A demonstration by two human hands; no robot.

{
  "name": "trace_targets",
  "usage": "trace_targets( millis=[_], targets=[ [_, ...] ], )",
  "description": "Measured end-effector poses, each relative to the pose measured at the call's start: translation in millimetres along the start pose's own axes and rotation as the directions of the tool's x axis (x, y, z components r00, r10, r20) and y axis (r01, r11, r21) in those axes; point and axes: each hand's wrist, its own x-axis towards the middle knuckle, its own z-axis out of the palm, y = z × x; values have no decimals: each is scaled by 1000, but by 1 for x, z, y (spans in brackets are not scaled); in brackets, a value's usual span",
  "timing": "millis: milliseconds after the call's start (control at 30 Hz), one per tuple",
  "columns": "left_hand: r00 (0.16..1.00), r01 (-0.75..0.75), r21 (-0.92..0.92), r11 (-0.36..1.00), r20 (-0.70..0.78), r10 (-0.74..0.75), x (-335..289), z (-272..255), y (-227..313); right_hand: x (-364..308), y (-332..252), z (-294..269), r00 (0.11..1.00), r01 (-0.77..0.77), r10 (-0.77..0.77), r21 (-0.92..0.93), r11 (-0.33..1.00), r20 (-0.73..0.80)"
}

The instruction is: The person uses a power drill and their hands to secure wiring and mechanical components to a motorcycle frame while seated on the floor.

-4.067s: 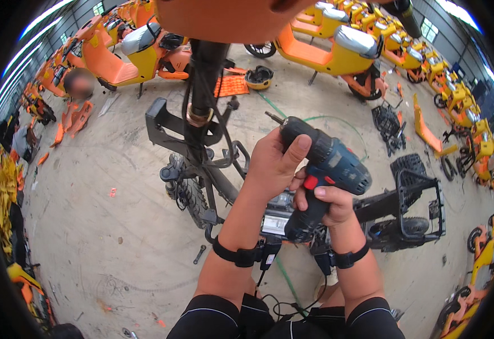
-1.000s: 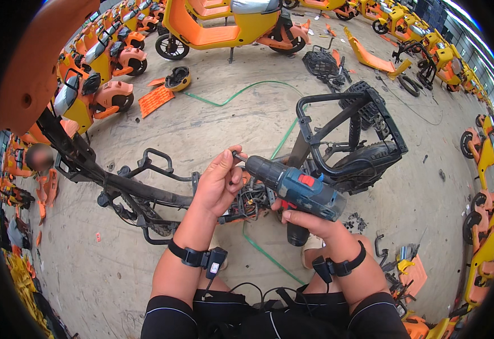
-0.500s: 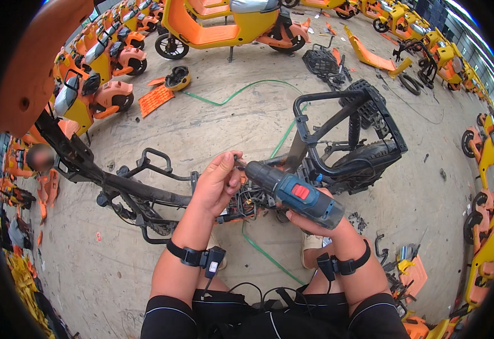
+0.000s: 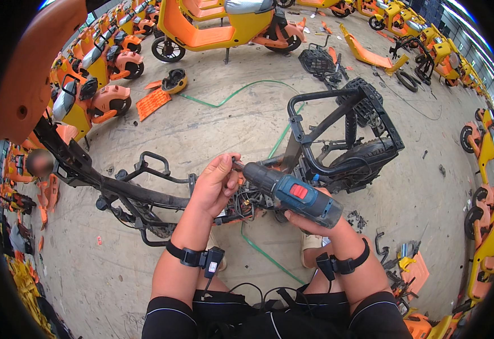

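Note:
A blue and black cordless drill (image 4: 297, 195) with a red switch lies tilted in my right hand (image 4: 309, 222), its nose toward the left. The fingers of that hand wrap under the tool's body and are partly hidden by it. At the drill's tip, my left hand (image 4: 217, 183) pinches thumb and forefinger around a small dark piece I cannot make out. Below both hands stands a stripped black scooter frame (image 4: 145, 192). Loose wiring (image 4: 251, 204) fills its middle, partly covered by the drill and my left hand.
An orange scooter panel (image 4: 38, 73) rises close at the upper left. The frame's rear rack (image 4: 391, 127) juts up at the right. A green strap (image 4: 269, 263) crosses the floor. Loose parts (image 4: 410, 271) lie lower right; rows of yellow scooters (image 4: 230, 28) stand around. A person (image 4: 40, 163) is far left.
The view has shifted slightly. Both hands keep nearly the same pose, with the drill's tip still at the left fingers.

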Motion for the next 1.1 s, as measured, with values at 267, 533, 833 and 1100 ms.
trace_targets(
  millis=[267, 533, 833, 1100],
  targets=[
    [1000, -5, 13, 1000, 12, 5, 2, -5, -4, 2, 0, 3, 999, 43, -44, -29, 999, -25],
    [999, 32, -154, 988, 35, -27, -2, 1, -6, 0, 8, 6, 999, 28, -28, -6, 1000, -16],
    [996, 35, -223, 974, 82, -17, -1, 3, -9, -9, 9, 17, 967, -247, 243, 529, 812, 78],
    [997, 0, -233, 972, 76, 18, -3, 3, -11, -4, -1, 22, 936, -316, 320, 750, 581, 147]
  ],
)
